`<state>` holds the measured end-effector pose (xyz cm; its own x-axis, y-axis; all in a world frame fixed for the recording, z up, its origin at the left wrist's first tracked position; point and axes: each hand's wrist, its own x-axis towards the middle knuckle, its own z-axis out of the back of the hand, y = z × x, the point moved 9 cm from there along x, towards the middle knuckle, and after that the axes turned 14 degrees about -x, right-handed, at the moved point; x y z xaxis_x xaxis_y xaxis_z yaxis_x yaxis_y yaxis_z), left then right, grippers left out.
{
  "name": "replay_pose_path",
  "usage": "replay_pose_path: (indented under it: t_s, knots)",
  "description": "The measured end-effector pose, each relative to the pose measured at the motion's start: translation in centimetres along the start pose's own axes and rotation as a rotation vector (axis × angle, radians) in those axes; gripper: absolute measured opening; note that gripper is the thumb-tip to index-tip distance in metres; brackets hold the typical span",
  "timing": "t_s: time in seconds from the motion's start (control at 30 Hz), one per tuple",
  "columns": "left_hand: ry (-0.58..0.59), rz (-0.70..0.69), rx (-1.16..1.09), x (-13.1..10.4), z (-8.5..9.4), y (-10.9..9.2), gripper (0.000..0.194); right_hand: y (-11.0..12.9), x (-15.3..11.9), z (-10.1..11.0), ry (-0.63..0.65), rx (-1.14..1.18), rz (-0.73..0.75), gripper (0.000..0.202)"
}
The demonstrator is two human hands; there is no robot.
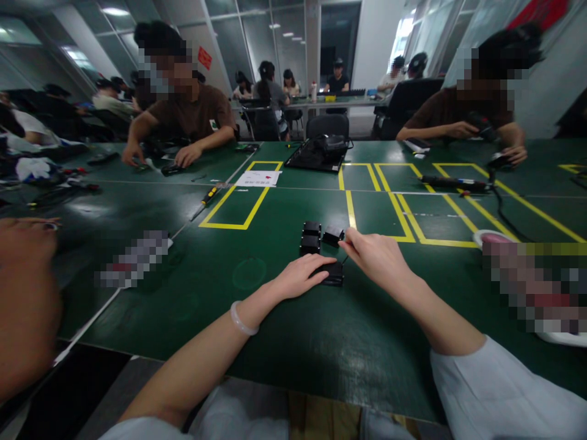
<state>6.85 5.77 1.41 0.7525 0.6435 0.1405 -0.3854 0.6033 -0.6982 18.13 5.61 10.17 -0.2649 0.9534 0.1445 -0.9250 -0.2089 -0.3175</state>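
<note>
A small black box-shaped part [336,276] lies on the green table [183,318]. My left hand [302,275], with a pale bracelet on its wrist, grips it, fingers across the top and thumb at the near side. My right hand [373,253] is closed in a pinch just beyond, to the right. From its fingers a thin dark rod [345,260] slants down toward the right edge of that part; the rest of this tool is hidden in the hand. Several similar black parts stand behind, among them a stacked-looking pair [310,238] and a tilted one [333,235].
Yellow tape outlines [224,227] mark the table. A yellow-and-black screwdriver [208,198], a paper sheet [257,178] and a black tray [307,156] lie farther off. A white-rimmed item [564,338] sits at right. A co-worker's arm [27,299] enters at left; two people work opposite.
</note>
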Motion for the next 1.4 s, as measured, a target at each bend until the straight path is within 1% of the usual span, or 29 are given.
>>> replay_pose_path:
  t_s: [0.13,0.23,0.37,0.47,0.67,0.87,1.0,1.17,1.4]
  knots:
    - [-0.005,0.004,-0.005,-0.03,0.06,-0.04,0.039,-0.04,0.14,-0.32,0.02,-0.005,-0.005,0.032]
    - [-0.002,0.002,-0.005,-0.04,0.05,-0.09,0.039,-0.11,0.16,-0.49,0.022,0.048,0.006,0.029]
    - [-0.001,-0.002,-0.006,-0.04,0.01,-0.06,0.04,-0.17,0.02,-0.16,-0.03,0.124,0.027,0.025]
    - [-0.002,-0.003,-0.007,-0.04,0.0,-0.01,0.039,-0.07,-0.05,-0.11,-0.033,0.101,0.036,0.024]
    - [0.0,-0.005,-0.007,-0.06,0.07,-0.19,0.039,0.03,0.06,-0.45,0.005,0.013,0.029,0.03]
    - [0.001,0.006,-0.002,0.0,0.16,-0.3,0.038,0.01,-0.08,0.0,-0.02,0.121,0.037,0.024]
    - [0.007,0.0,-0.001,0.04,0.11,-0.3,0.038,0.12,-0.18,0.04,-0.021,0.102,0.044,0.025]
    - [0.008,0.0,-0.002,0.0,0.08,-0.25,0.038,0.16,-0.14,-0.14,0.01,0.059,0.047,0.029]
    - [0.0,0.008,0.002,-0.05,0.14,-0.12,0.038,0.0,-0.21,0.18,-0.038,0.154,0.042,0.024]
